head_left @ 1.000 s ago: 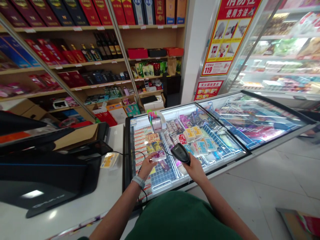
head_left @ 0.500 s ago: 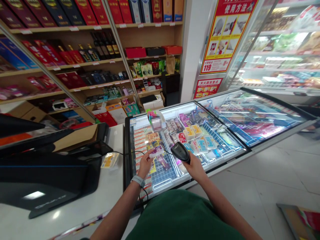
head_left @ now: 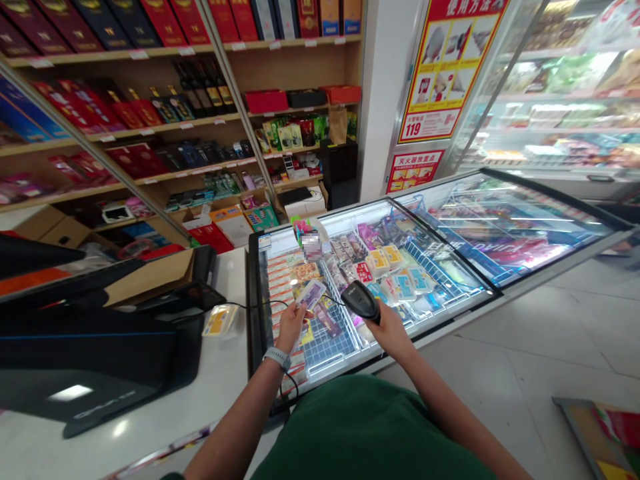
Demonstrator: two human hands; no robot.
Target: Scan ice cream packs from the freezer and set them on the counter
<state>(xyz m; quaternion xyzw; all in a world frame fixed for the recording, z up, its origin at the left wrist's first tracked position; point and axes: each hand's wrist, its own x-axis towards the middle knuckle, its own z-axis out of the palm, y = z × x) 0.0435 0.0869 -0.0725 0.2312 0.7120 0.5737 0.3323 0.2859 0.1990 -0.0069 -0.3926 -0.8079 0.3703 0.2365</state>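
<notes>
My left hand point(head_left: 291, 327), with a watch point(head_left: 277, 358) on the wrist, pinches a small purple-and-white packet point(head_left: 312, 294) over the glass of the chest freezer point(head_left: 373, 365). In my right hand point(head_left: 391, 331) is a black barcode scanner point(head_left: 360, 301), its head turned left towards the packet. A gap remains between scanner and packet. The scanner's black cable point(head_left: 260, 306) runs left across the freezer edge. Under the glass, wire baskets point(head_left: 327, 351) hold packaged frozen goods, among them yellow-and-white packs point(head_left: 385, 259).
A black checkout terminal point(head_left: 100, 360) stands on the white counter point(head_left: 220, 353) at left, beside a yellow-and-clear pack point(head_left: 220, 321). Shelves point(head_left: 295, 44) of boxes and bottles line the back. A refrigerated display point(head_left: 560, 100) is at right; a low stand point(head_left: 590, 433) sits on the floor.
My left hand has turned the packet, which now tilts up to the right with its printed face more visible. The scanner stays nearly in place; the view has shifted slightly.
</notes>
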